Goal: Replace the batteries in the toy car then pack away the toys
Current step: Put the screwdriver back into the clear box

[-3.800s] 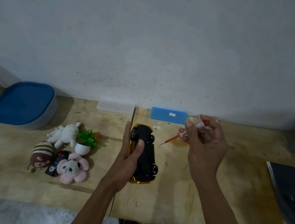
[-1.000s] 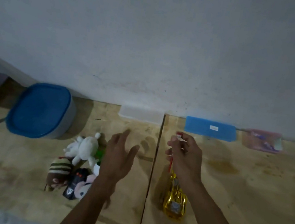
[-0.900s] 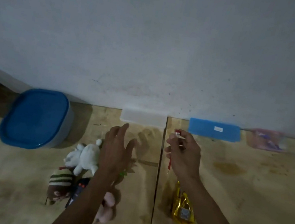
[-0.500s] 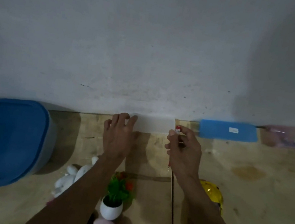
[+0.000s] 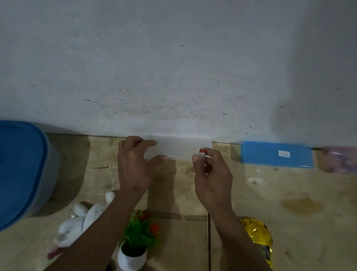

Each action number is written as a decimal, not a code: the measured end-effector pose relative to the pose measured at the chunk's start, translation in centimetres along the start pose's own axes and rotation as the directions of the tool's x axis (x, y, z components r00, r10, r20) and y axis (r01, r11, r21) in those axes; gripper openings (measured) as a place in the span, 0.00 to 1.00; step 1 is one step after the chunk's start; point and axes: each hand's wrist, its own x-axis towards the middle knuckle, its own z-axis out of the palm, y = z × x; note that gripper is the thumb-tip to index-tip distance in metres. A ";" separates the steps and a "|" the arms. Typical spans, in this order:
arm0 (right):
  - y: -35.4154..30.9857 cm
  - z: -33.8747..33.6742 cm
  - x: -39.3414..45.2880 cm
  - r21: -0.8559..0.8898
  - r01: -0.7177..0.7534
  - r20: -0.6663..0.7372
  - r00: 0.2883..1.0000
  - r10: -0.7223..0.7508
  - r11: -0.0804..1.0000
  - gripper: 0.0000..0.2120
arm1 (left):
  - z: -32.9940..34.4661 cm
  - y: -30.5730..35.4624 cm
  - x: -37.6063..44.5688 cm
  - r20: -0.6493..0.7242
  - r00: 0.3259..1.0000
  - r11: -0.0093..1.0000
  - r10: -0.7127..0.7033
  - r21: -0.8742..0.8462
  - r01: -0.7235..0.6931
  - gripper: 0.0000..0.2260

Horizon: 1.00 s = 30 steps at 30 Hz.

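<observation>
While two hands (image 5: 134,166) (image 5: 210,179) reach, one clear box (image 5: 180,147), one screwdriver (image 5: 202,153)

Screwdriver (image 5: 202,156) shaft hidden behind right hand (image 5: 211,181); toy car (image 5: 258,239) part-hidden.
</observation>
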 end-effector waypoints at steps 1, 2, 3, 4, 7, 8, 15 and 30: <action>-0.1 0.1 0.2 0.005 -0.007 0.002 1.000 0.007 1.000 0.07 | 0.1 0.1 -0.1 -0.006 1.000 1.000 -0.025 0.002 0.025 0.22; -0.4 0.2 0.4 0.011 -0.013 0.002 1.000 0.013 1.000 0.07 | 0.1 0.3 -0.2 -0.014 0.999 0.999 -0.052 -0.002 0.052 0.24; -0.5 0.3 0.5 0.013 -0.012 -0.002 1.000 0.012 1.000 0.08 | 0.2 0.5 -0.3 -0.022 0.997 0.997 -0.080 -0.011 0.079 0.25; -0.6 0.3 0.5 0.019 -0.005 -0.008 1.000 0.005 1.000 0.08 | 0.2 0.7 -0.4 -0.026 0.995 0.995 -0.101 -0.017 0.101 0.27; -0.4 0.4 0.4 0.087 -0.028 -0.029 0.999 0.030 0.996 0.09 | 0.2 1.0 -0.7 -0.016 0.993 0.993 -0.117 -0.015 0.116 0.31; -0.5 0.5 0.4 0.121 -0.048 -0.032 0.998 0.053 0.991 0.09 | 0.3 1.1 -0.8 -0.007 0.993 0.993 -0.120 -0.024 0.120 0.33; -1.8 -0.2 1.6 0.011 0.311 0.096 0.945 -0.311 0.950 0.10 | 0.1 1.1 -1.0 -0.012 0.988 0.986 -0.155 -0.068 0.153 0.40; -1.1 3.5 4.6 -0.384 0.808 0.510 0.589 -0.627 0.447 0.13 | -0.8 -0.8 0.0 0.066 0.998 1.000 0.002 -0.015 -0.001 0.40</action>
